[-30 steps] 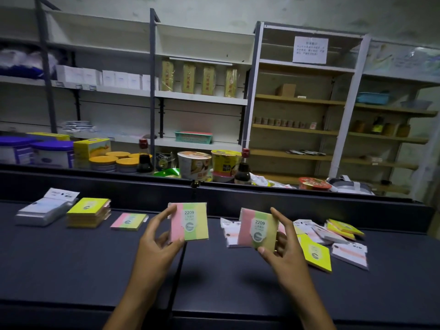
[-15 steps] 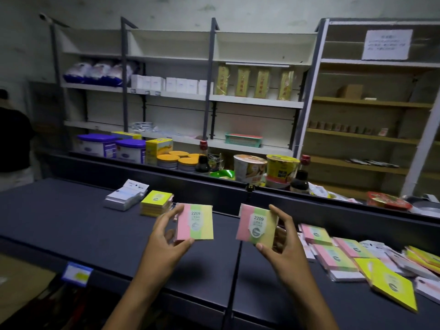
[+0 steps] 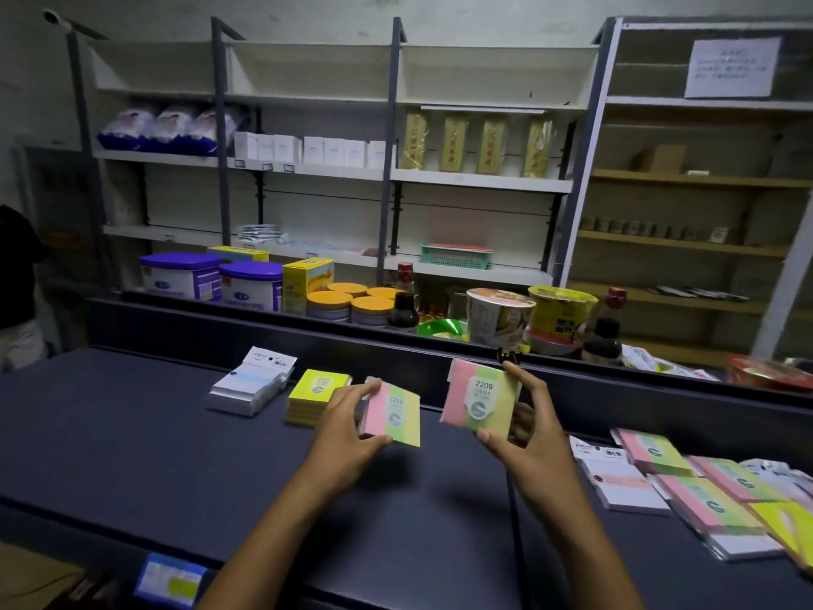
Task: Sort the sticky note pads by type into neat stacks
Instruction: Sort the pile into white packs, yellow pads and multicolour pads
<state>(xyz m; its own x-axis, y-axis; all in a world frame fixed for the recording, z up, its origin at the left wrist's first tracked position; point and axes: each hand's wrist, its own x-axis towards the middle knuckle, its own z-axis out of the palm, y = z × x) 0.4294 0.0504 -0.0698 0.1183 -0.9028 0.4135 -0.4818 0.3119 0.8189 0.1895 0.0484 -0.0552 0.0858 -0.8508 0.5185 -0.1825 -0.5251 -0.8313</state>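
My left hand (image 3: 347,427) grips a pink-green-yellow striped pad (image 3: 393,415) marked 2209, held low beside a stack of yellow pads (image 3: 314,396). My right hand (image 3: 523,438) holds a second striped pad (image 3: 479,400) upright above the dark shelf (image 3: 132,433). A stack of white wrapped pads (image 3: 250,386) lies left of the yellow stack. Unsorted striped pads (image 3: 708,499), white pads (image 3: 624,486) and a yellow pad (image 3: 787,523) lie scattered at the right.
A raised dark back rail (image 3: 264,334) runs behind the shelf, with tubs, tins, bottles and noodle cups beyond it. A price tag (image 3: 169,581) hangs on the front edge. A person in dark clothes (image 3: 15,284) stands at the far left.
The view has swung left. My left hand has carried its striped pad down and left, close to the yellow stack. My right hand still holds its pad up.
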